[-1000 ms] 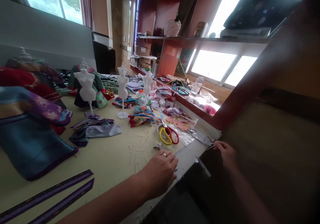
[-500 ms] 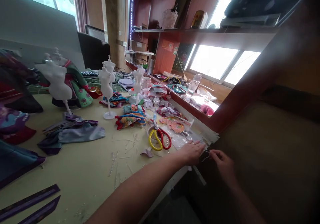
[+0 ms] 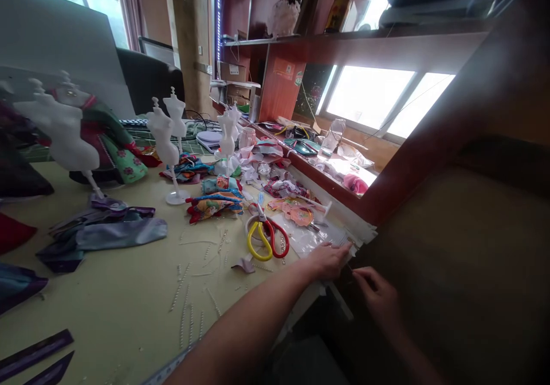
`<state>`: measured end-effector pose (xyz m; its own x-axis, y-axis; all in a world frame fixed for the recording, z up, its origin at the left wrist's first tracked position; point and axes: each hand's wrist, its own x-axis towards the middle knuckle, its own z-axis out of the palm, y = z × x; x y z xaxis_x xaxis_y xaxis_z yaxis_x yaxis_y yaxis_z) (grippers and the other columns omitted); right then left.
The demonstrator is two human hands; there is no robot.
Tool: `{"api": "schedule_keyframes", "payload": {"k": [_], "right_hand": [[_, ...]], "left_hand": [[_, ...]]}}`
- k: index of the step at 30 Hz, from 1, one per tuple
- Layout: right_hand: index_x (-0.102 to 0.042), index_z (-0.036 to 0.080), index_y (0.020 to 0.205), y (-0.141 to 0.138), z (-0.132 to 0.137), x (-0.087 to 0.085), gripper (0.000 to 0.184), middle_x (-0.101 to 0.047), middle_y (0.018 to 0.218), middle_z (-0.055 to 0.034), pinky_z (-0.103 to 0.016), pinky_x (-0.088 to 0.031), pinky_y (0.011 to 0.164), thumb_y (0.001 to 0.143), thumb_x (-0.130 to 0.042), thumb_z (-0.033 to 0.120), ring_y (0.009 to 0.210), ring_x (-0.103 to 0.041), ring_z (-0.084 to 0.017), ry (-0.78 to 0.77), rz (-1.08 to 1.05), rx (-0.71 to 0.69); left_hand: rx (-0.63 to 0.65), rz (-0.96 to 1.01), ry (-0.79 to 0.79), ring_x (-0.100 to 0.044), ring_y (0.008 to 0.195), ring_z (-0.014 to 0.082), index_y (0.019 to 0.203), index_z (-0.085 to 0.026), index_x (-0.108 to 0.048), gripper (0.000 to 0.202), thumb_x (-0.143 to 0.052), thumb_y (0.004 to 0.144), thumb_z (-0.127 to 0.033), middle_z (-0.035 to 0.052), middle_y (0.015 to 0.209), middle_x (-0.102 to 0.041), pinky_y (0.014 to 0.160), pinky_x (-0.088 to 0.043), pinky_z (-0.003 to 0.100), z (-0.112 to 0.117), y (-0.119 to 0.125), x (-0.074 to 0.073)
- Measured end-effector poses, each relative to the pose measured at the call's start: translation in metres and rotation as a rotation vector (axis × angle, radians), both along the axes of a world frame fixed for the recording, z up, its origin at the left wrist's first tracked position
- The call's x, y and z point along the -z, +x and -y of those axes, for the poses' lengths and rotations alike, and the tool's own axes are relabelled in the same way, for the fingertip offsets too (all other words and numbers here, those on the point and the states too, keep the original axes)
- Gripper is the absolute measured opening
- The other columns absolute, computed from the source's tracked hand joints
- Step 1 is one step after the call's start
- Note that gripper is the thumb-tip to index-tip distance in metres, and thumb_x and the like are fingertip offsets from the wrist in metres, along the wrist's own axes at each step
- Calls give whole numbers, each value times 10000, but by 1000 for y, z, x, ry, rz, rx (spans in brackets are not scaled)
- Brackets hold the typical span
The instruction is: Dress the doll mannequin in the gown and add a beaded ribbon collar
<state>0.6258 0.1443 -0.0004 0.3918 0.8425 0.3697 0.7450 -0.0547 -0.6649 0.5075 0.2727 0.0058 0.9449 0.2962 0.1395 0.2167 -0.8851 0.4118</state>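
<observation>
"What's under the left hand (image 3: 329, 260)?"

"A plastic bag (image 3: 301, 244), fingers spread flat, seemingly pinning it by the table edge (image 3: 307, 302)."

"And the right hand (image 3: 378, 296)?"

"Off the table, beyond those fingertips, arm reaching forward, fingers curled. Pinching anything? I can't tell."

"Scissors (image 3: 264, 239)?"

"Left of the left fingers."

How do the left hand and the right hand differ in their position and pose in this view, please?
The left hand lies fairly flat, palm down, on a clear plastic bag at the edge of the pale table, while the right hand is beyond that edge with its fingers curled. The left hand is well lit; the right hand is in shadow. Both hands are bare.
</observation>
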Motion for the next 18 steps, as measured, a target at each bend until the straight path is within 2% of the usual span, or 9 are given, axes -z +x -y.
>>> {"api": "schedule_keyframes", "payload": {"k": [5, 8, 11, 16, 18], "right_hand": [[-630, 221, 745, -8, 9, -14, 214, -645, 774, -19, -255, -451, 697, 767, -560, 421, 725, -589, -190, 24, 26, -6], [-637, 216, 757, -6, 18, -21, 220, -647, 776, -22, -254, -463, 684, 746, -579, 429, 730, -595, -194, 31, -46, 56], [-642, 200, 755, 2, 27, -26, 243, -641, 721, -29, -253, -475, 634, 707, -606, 435, 686, -598, -194, 34, -144, 129], [-648, 183, 724, 9, 41, -42, 267, -621, 630, -29, -266, -483, 614, 641, -636, 436, 635, -590, -189, 80, -230, 224], [-645, 180, 712, 4, 47, -54, 266, -619, 626, -25, -266, -481, 612, 640, -641, 436, 630, -588, -186, 64, -226, 216]], "left_hand": [[-5, 19, -26, -422, 1202, 207, 1381, -110, -112, 701, -441, 764, -160, 119, 1360, -412, 1050, -231, 350, 0, 3, 3], [-12, 19, -55, -458, 1171, 202, 1392, -140, -90, 759, -467, 734, -121, 95, 1322, -467, 1021, -292, 347, -1, 3, 1], [-47, 59, -91, -506, 1120, 217, 1399, -185, -117, 763, -466, 727, -92, 82, 1271, -521, 935, -394, 336, 0, -1, -10], [-93, 233, -157, -390, 1233, 198, 1379, -155, -222, 652, -415, 763, -62, 90, 1389, -379, 1029, -302, 328, 4, -25, -37], [-120, 275, -203, -403, 1225, 205, 1369, -117, -249, 609, -434, 789, -110, 121, 1361, -413, 1007, -340, 327, 7, -44, -46]]}}
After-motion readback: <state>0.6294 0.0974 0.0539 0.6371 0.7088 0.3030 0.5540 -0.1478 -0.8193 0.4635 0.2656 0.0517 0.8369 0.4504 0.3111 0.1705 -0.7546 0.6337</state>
